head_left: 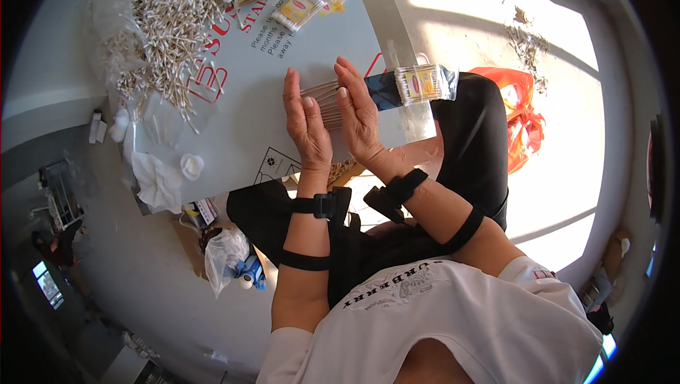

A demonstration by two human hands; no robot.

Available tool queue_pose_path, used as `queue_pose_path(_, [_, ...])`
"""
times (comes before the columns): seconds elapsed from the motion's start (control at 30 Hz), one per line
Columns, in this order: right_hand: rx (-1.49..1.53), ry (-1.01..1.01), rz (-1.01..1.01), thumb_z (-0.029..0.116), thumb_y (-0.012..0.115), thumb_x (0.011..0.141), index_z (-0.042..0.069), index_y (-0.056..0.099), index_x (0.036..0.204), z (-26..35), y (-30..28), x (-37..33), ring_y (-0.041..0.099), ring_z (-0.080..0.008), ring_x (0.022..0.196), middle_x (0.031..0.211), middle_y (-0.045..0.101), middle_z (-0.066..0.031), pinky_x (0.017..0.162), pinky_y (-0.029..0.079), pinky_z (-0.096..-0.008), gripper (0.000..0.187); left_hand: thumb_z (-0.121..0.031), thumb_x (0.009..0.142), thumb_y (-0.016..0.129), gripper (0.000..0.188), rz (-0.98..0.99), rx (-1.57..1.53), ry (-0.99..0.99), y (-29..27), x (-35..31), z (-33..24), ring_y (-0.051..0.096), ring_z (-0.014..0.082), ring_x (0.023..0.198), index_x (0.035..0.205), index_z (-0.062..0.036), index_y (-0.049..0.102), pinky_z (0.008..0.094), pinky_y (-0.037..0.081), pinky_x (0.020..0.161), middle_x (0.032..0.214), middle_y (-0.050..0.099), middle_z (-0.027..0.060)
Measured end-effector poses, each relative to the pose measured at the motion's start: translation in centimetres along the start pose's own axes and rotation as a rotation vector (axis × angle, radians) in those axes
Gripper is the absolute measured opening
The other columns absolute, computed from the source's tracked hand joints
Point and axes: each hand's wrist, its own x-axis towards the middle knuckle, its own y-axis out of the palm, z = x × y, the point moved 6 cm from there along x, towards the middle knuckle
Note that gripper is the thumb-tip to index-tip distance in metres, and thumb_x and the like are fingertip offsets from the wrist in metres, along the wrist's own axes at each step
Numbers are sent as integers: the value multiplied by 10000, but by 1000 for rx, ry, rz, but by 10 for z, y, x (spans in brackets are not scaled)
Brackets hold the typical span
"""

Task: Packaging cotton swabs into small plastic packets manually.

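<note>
Between my two palms a bundle of cotton swabs [327, 104] lies roughly crosswise over the table, its sticks side by side. My left hand [306, 128] presses on the bundle's left end, fingers straight and together. From the other side my right hand [360, 121] presses its right end, the fingers held together too. The hands cover the tips at both ends. Just right of my right hand is a filled clear pack of cotton swabs [423, 84] with a yellow label, beside a dark, shiny flat piece [383, 91].
A big heap of loose cotton swabs [166, 23] covers the table's far left. Several filled packs [298, 7] lie at the far edge. White tissue [157, 180] rests at the near left corner of the grey printed tabletop [241, 129]. A red plastic bag [523, 133] is on the floor, right.
</note>
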Motion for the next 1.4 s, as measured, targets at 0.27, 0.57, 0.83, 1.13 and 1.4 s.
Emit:
queue_pose_path(0.27, [-128,-14,216,61,453,994,-16,530,1283,6,-21,31,480,-226,1270,1372,499,-151,1051,384,-302,309,-358,925,586,693,248,445,173,-9,2,-18,253,325,1424,1461,-12,314,454,192,1165,1520,298,175])
queue_pose_path(0.57, [-141,5,128,80,451,995,-1,543,1269,17,-28,19,490,-241,1251,1333,524,-156,1041,377,-317,300,-225,901,618,620,290,575,183,3,-24,-16,320,348,1368,1422,-2,365,478,248,1135,1443,366,192])
queue_pose_path(0.83, [114,88,56,78,453,1000,1,519,1300,-4,-8,4,445,-220,1293,1411,463,-127,1067,353,-291,317,-301,1027,397,536,-59,-19,0,6,-14,-5,235,327,1432,1470,-15,298,427,206,1155,1541,250,192])
queue_pose_path(1.13, [-434,151,366,-25,622,803,21,664,912,8,-42,13,623,-182,810,923,592,-75,711,503,-300,126,-418,889,601,803,419,892,200,12,-30,-21,173,321,1460,1498,-38,239,524,111,1170,1570,194,172])
queue_pose_path(1.4, [-770,145,376,33,653,716,62,646,747,17,-27,29,632,-311,719,722,611,-107,657,511,-384,43,-475,854,624,884,478,1009,167,15,-35,-11,130,291,1474,1504,-40,213,521,79,1179,1580,166,162])
